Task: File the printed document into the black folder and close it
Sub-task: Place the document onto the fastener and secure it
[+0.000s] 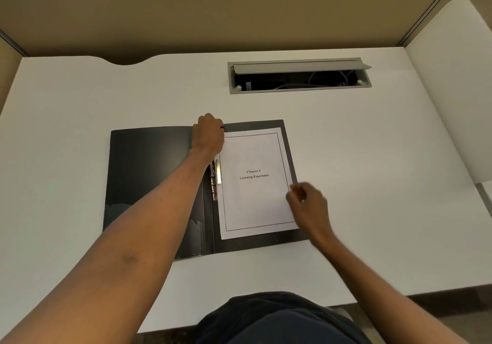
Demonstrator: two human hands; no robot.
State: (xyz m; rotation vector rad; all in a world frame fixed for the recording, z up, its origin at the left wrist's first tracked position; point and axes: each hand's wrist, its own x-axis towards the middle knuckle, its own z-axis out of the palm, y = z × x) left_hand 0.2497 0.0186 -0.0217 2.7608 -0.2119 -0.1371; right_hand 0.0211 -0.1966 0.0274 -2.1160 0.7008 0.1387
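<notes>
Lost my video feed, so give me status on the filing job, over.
Left hand on the top left corner of the printed document; right hand at its right edge. Black folder open flat, document inside, metal clip beside it. Nothing in the way.

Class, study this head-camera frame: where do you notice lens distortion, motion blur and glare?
Head view: wide-angle bending curves the desk edges and partition lines; the right hand is slightly smeared by motion, the left hand sharper; a soft sheen lies on the black folder cover; the printed document title stays legible.
</notes>
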